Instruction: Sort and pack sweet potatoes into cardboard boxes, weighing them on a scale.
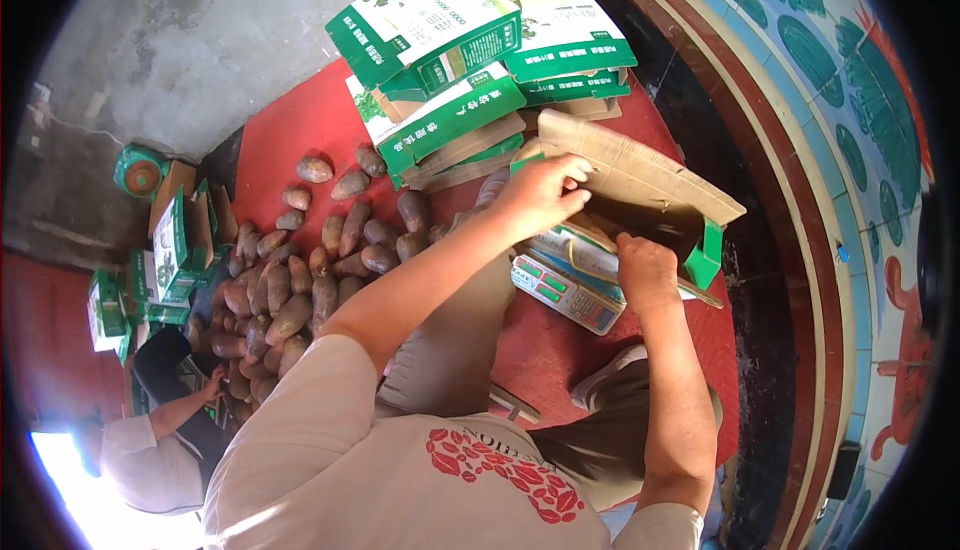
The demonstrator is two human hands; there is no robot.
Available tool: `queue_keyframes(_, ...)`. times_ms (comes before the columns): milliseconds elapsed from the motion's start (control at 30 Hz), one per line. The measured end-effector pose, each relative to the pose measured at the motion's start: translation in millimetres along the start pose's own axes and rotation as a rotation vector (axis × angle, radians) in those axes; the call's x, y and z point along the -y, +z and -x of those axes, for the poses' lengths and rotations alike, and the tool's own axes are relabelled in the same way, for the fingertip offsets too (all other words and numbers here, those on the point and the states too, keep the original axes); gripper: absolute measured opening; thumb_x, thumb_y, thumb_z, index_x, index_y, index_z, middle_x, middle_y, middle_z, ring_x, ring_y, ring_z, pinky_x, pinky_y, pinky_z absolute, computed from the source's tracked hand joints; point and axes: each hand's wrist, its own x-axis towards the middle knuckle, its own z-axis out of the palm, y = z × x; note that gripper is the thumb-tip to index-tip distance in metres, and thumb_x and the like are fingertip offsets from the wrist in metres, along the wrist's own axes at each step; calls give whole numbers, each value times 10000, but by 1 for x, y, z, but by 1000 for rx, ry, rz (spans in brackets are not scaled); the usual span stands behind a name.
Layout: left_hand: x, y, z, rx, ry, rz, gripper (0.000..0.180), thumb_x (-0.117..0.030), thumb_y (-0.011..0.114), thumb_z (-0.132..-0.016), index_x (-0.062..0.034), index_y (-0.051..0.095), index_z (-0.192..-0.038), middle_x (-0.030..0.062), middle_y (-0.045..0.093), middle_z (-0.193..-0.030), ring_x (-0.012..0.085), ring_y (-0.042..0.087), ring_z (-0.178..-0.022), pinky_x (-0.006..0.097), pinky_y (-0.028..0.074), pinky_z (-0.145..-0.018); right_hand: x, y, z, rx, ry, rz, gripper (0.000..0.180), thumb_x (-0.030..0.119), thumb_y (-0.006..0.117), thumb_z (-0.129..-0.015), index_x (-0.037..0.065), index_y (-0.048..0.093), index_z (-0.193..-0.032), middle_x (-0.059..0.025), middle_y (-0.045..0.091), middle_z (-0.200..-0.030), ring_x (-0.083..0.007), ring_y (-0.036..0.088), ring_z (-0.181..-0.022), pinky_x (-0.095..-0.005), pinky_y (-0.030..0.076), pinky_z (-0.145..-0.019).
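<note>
An open green-and-white carton (655, 165) with brown cardboard insides stands in front of me, its lid flap raised at the far side. It rests on a digital scale (565, 295) with green displays. My left hand (545, 193) is over the carton's left end, fingers bent and apart, with nothing visible between them. At the near edge my right hand (648, 268) is closed on the carton's wall, its thumb on top. What lies inside the carton is mostly hidden by shadow and my hands.
Reddish-brown tubers (285, 315) lie heaped on the red floor (290, 130) to my left. Green-and-white cartons (430, 30) are stacked at the far side; more cartons (175, 250) stand far left. Another person (155, 450) works at the lower left. A painted wall (850, 150) runs along the right.
</note>
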Motion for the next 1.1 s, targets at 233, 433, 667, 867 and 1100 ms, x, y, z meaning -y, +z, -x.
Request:
queue_keyframes(233,16,-77,45,-283,12,143,192,-37,618,-839,-20,632,-1029,61,664,-960,115,621,-905,267,501,-817,-4,6,-3,-38,35,26,61,106,539,-804,139,590,-812,-36,652,-742,-199,670,-709,-317,526,-576)
queue_keyframes(433,147,-128,108,-485,-224,62,155,-43,616,-849,-31,638,-1002,61,673,-939,109,623,-864,249,488,-782,-2,-9,-17,74,25,-16,84,86,523,-820,122,597,-839,-72,660,-773,-243,669,-772,-355,530,-649)
queue_keyframes(667,231,-54,204,-46,-622,-280,247,-139,683,-745,-62,641,-976,128,668,-920,292,646,-841,357,512,-765,-15,-6,-7,48,-18,-65,61,84,510,-826,97,568,-811,-103,631,-743,-291,645,-761,-397,517,-662)
queue_keyframes(867,253,34,254,235,-393,-575,244,-150,597,-753,-142,667,-986,140,641,-907,346,587,-972,449,477,-840,-2,-12,-6,98,39,-188,60,126,553,-848,95,595,-879,-148,632,-796,-355,616,-790,-458,479,-676)
queue_keyframes(1100,218,65,207,891,-217,-956,239,-192,632,-745,-165,670,-979,78,612,-1004,286,547,-1010,443,414,-887,-11,-14,7,57,53,-249,114,46,570,-816,89,590,-919,-138,626,-833,-340,611,-811,-430,483,-690)
